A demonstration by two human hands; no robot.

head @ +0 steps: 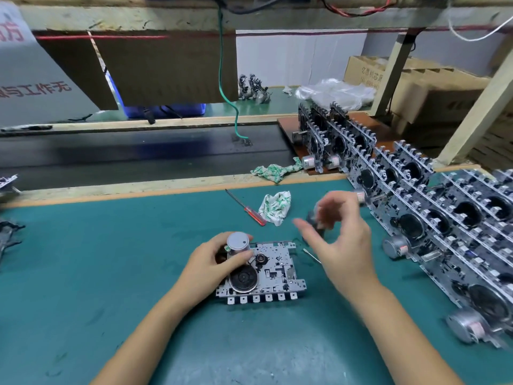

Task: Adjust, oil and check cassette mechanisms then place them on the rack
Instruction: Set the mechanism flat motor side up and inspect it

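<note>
I see a matt green desk (111,273), a shiny metal motor (238,244), a crumpled cloth (274,208), and a screwdriver (247,209) with a glossy red plastic handle.

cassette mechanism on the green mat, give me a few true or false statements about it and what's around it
1. The left hand grips the silver motor on the cassette mechanism. True.
2. The red-handled screwdriver is in the right hand. False: it lies on the mat beside a crumpled cloth.
3. Finished mechanisms stand in rows to the right. True.
4. The mechanism is lifted off the mat. False: it lies flat on it.
</note>
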